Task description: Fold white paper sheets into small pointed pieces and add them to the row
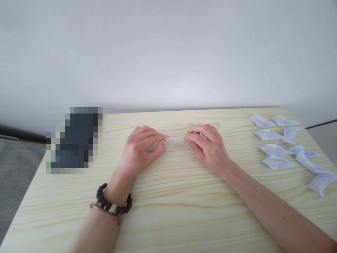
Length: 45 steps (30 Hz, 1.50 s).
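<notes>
Between my two hands, over the middle of the table, is a narrow strip of folded white paper [176,141]. My left hand [143,149] pinches its left end between thumb and fingers. At the right end, the fingertips of my right hand [206,146] are closed on the same paper. Its ends are hidden by my fingers. Several folded white paper pieces [268,134] with pointed ends lie to the right of my right hand, in rough rows, a few of them touching or overlapping.
The pale wood-grain table [168,211] stands against a white wall [168,52]. A dark, pixelated rectangular object [76,138] lies at the table's left. A dark beaded bracelet [113,207] is on my left wrist. Grey floor [18,175] shows beyond the left edge.
</notes>
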Motion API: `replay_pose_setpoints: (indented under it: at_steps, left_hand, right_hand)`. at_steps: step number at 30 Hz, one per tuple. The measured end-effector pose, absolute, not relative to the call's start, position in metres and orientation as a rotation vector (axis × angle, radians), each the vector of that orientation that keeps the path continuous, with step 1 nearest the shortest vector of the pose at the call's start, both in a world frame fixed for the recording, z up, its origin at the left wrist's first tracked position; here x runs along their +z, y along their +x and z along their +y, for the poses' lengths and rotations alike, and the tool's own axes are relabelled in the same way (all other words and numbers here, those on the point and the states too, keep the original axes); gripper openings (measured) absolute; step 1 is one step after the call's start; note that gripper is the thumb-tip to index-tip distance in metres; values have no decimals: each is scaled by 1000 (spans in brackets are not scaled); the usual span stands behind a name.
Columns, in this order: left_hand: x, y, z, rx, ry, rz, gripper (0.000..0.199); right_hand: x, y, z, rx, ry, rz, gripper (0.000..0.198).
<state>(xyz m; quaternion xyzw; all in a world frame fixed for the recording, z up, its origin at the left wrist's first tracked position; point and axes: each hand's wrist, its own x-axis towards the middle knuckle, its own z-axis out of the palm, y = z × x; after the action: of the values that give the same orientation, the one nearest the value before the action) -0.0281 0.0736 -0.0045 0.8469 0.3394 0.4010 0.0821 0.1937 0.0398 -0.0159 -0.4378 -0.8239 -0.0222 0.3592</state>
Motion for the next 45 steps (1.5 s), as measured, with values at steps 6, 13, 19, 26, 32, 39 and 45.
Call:
replay_pose_setpoints:
  at_steps: [6, 13, 19, 26, 32, 39, 45]
  left_hand:
    - [-4, -35, 76, 1212, 2401, 1185, 17]
    - [1, -26, 68, 1104, 2285, 1057, 20]
    - [-2, -18, 67, 1070, 2324, 908, 9]
    - [0, -23, 67, 1104, 2184, 1040, 12]
    - [-3, -32, 71, 1152, 2026, 1294, 14]
    - [-5, -34, 73, 1101, 1947, 1315, 19]
    - [-3, -29, 69, 1045, 1878, 1187, 20]
  right_hand:
    - [-17, 195, 41, 1, -1162, -2034, 11]
    - [-15, 192, 41, 85, -1167, -2116, 11]
    - [-12, 189, 39, 186, -1081, -2183, 11]
    - [-9, 189, 39, 134, -1064, -2164, 11]
    - [-12, 193, 40, 207, -1128, -2032, 11]
    - [-12, 197, 39, 390, -1229, -1930, 4]
    - [-20, 193, 38, 412, -1246, -1854, 25]
